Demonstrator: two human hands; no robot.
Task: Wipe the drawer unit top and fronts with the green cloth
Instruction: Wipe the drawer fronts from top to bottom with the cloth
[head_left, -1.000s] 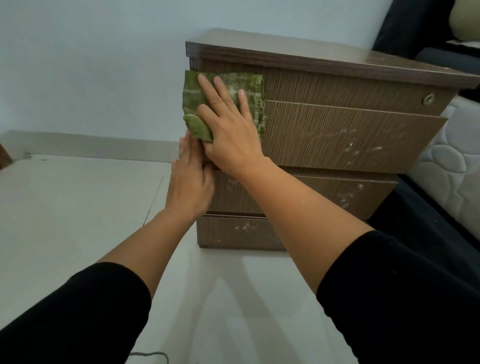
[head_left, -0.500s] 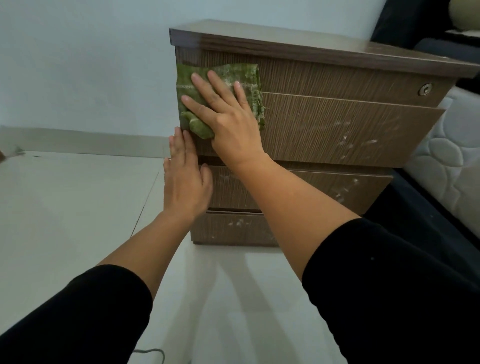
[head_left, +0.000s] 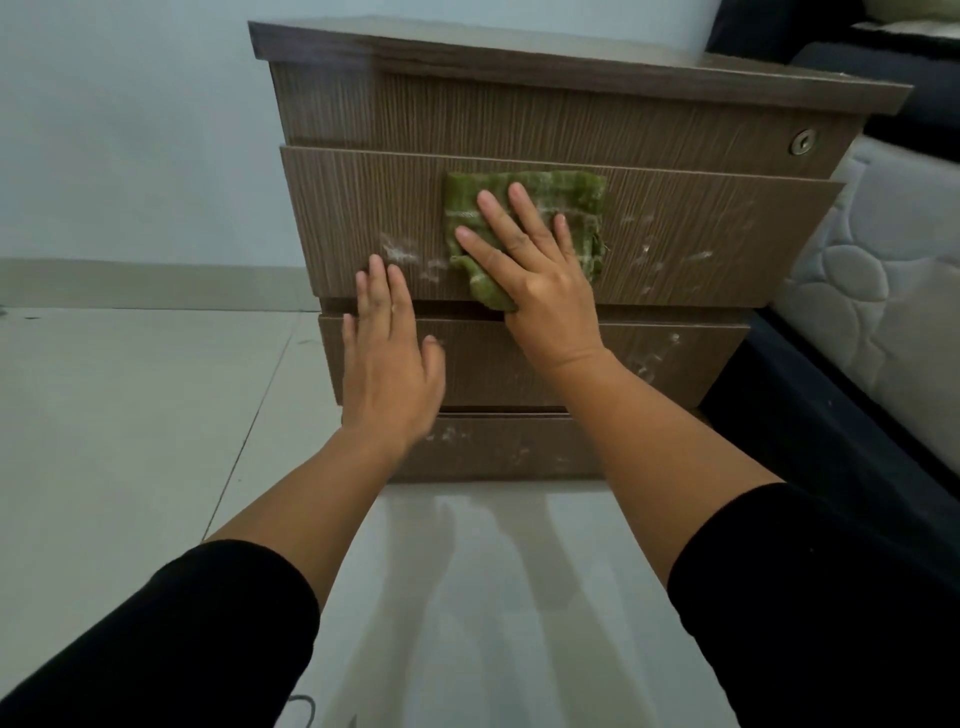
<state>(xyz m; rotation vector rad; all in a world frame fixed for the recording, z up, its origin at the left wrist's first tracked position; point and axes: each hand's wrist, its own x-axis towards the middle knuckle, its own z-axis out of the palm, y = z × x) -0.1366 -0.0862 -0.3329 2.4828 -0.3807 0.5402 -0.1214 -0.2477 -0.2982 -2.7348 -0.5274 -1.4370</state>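
The brown wood-grain drawer unit (head_left: 675, 130) stands on the floor in front of me, with stepped drawer fronts and a round lock at its upper right. My right hand (head_left: 540, 280) presses the folded green cloth (head_left: 561, 200) flat against the middle of the second drawer front. My left hand (head_left: 387, 358) rests flat, fingers apart, on the front below, its fingertips reaching the second front's lower edge. White dusty smears (head_left: 402, 254) show on the drawer fronts to the left and right of the cloth and on the lower fronts.
A pale tiled floor (head_left: 130, 415) spreads to the left and below. A quilted white mattress (head_left: 878, 291) on a dark bed base sits close to the unit's right side. A pale wall (head_left: 130, 130) stands behind the unit.
My right hand has slid the cloth from the unit's upper left corner down and rightwards to the middle of the second drawer front. My left hand stays on the lower front.
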